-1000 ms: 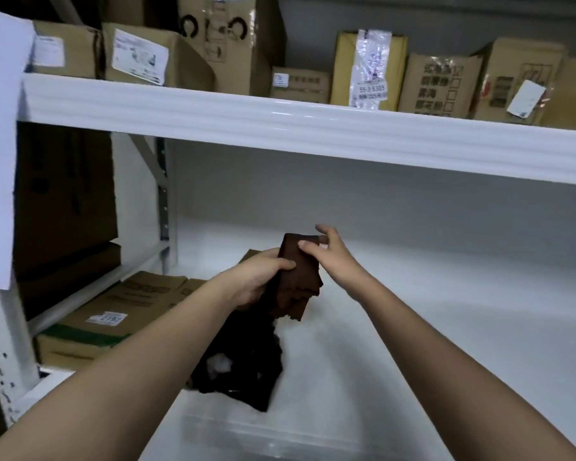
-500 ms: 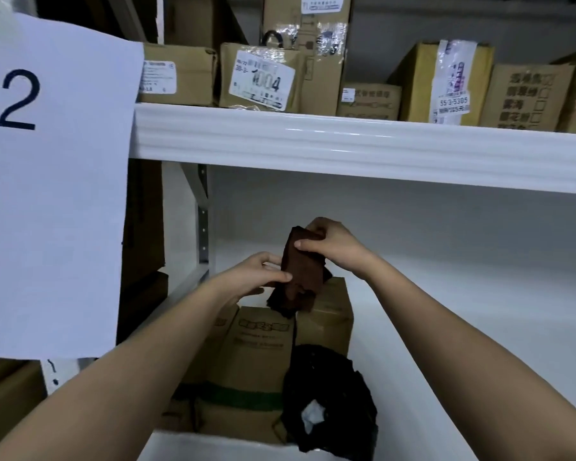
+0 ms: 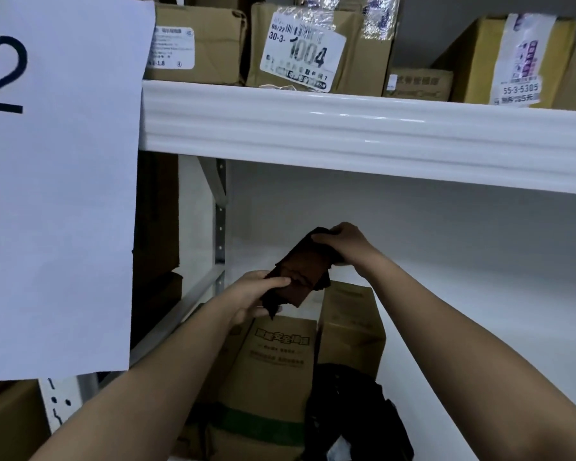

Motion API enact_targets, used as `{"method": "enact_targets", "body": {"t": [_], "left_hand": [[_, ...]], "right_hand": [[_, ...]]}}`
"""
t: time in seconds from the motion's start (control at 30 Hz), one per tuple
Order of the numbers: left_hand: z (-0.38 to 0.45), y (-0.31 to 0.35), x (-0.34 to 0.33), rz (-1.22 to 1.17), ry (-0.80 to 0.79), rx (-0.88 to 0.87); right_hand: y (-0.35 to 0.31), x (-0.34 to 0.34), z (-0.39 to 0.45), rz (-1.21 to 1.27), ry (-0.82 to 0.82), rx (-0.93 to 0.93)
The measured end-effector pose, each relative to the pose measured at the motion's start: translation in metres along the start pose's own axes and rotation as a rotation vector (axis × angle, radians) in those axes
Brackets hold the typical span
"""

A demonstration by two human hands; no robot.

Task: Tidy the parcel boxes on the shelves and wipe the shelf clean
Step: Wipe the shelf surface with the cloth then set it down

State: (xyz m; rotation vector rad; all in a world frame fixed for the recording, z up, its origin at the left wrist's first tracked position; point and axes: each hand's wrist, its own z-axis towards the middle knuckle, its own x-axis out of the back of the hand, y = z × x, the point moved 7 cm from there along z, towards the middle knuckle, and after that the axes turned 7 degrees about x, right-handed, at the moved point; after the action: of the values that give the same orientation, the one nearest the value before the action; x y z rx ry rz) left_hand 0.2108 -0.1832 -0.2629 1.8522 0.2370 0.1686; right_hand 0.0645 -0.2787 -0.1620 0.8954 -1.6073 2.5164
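We hold a dark brown cloth [image 3: 305, 271], folded into a thick pad, in the air above the lower shelf [image 3: 479, 327], towards its left end and in front of the white back wall. Our left hand [image 3: 251, 296] pinches the cloth's lower left edge, thumb on top and fingers curled underneath. Our right hand [image 3: 341, 244] grips its upper right corner, fingers wrapped over the top edge, so the cloth slants between the two hands.

Below the cloth, two cardboard boxes stand side by side at the left end of the lower shelf: a printed box [image 3: 276, 377] with a green band near its base, and just beside it, further back, a plain box [image 3: 351, 324]. A black bag [image 3: 353, 410] lies against their right side near the front edge, with something white showing at its bottom.

The upper shelf [image 3: 346, 128] runs across the view, its white ribbed front edge above our hands. Along it sit more parcels, among them a box with a label reading 1004 [image 3: 303, 51] and a yellow box [image 3: 506, 58] towards the right end. A white paper sheet [image 3: 57, 194] bearing a large 2 hangs over the left upright.
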Motion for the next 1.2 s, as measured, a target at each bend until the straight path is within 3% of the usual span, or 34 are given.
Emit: {"method": "enact_targets", "body": {"t": [0.23, 0.4, 0.63, 0.93, 1.2], "left_hand": [[0.03, 0.011, 0.02, -0.16, 0.26, 0.03], [0.05, 0.008, 0.037, -0.203, 0.364, 0.09], [0.077, 0.009, 0.061, -0.301, 0.339, 0.111], [0.112, 0.001, 0.086, -0.031, 0.3, 0.261], [0.145, -0.016, 0.104, -0.041, 0.331, 0.203]], "right_hand": [[0.054, -0.017, 0.039, 0.046, -0.068, -0.208], [0.081, -0.046, 0.055, 0.084, -0.122, -0.332], [0.09, -0.084, 0.064, 0.309, -0.202, -0.399], [0.104, -0.14, 0.078, 0.432, -0.165, -0.487], [0.131, -0.179, 0.084, 0.483, -0.129, -0.515]]}}
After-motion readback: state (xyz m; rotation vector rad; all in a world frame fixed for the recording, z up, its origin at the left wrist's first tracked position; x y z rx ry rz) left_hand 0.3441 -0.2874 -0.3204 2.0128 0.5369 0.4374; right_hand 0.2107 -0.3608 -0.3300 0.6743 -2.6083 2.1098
